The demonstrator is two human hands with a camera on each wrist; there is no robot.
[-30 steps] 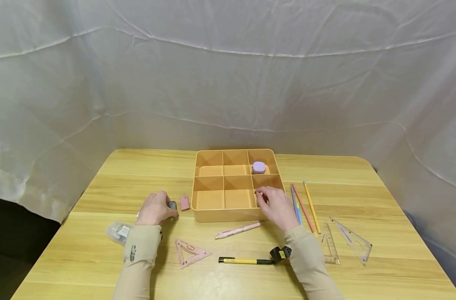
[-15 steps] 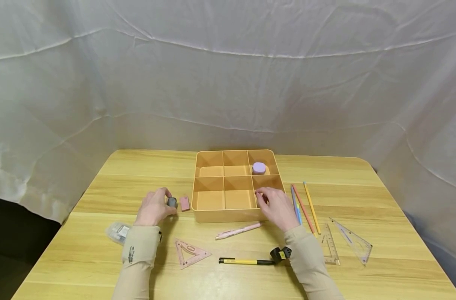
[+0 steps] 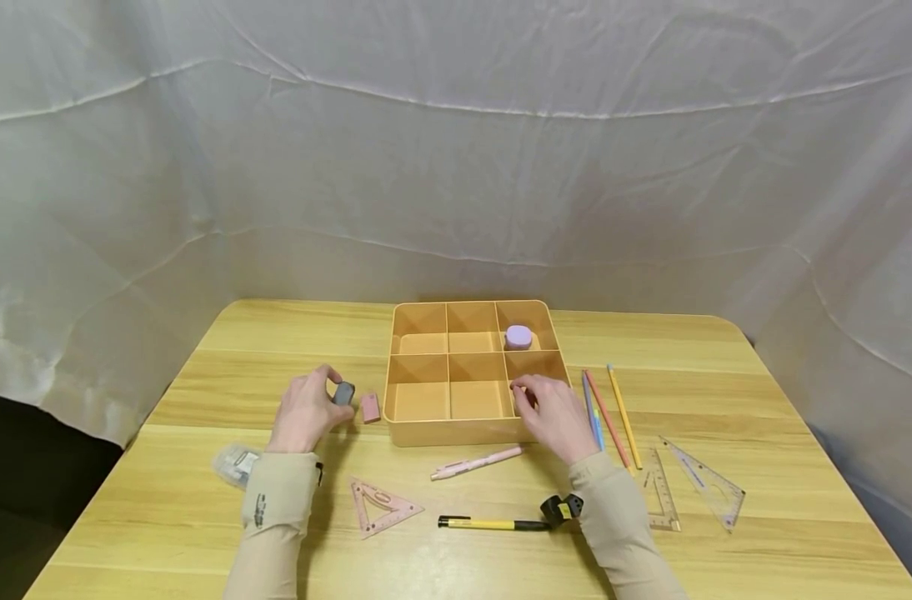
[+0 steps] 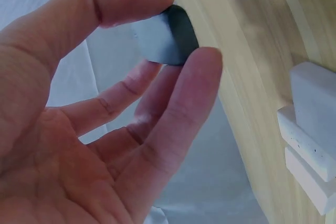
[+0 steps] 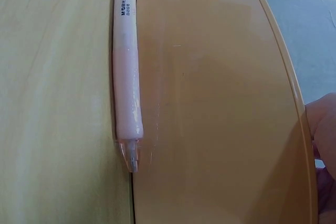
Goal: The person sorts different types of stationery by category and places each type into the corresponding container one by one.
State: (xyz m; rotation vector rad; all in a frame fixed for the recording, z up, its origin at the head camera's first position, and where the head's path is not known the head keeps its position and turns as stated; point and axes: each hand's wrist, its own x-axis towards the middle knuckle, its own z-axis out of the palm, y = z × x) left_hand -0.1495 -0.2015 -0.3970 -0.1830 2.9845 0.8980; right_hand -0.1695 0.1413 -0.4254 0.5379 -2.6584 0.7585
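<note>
My left hand (image 3: pixel 306 410) pinches a small dark grey block with rounded edges (image 4: pixel 167 36) between thumb and fingertips, raised above the table in the left wrist view. A pink eraser (image 3: pixel 370 407) lies just right of it. Over the front right compartment of the orange six-compartment organizer (image 3: pixel 441 432) hovers my right hand (image 3: pixel 553 412), fingers loosely bent with a gap between thumb and forefinger. Nothing shows between them; the right wrist view has only part of the fingers beyond the rim. A lavender rounded piece (image 3: pixel 518 337) sits in the back right compartment.
A pink mechanical pencil (image 5: pixel 127 77) lies along the organizer's front. Nearer are a pink set square (image 3: pixel 381 506) and a yellow-black pen (image 3: pixel 489 523). Pencils (image 3: pixel 608 417) and clear set squares (image 3: pixel 707 483) lie right. Leftward are white blocks (image 4: pixel 310 145) and a clear packet (image 3: pixel 236 463).
My left hand has lifted the dark grey block slightly off the table, moving a little away from me. The right hand and organizer have stayed put.
</note>
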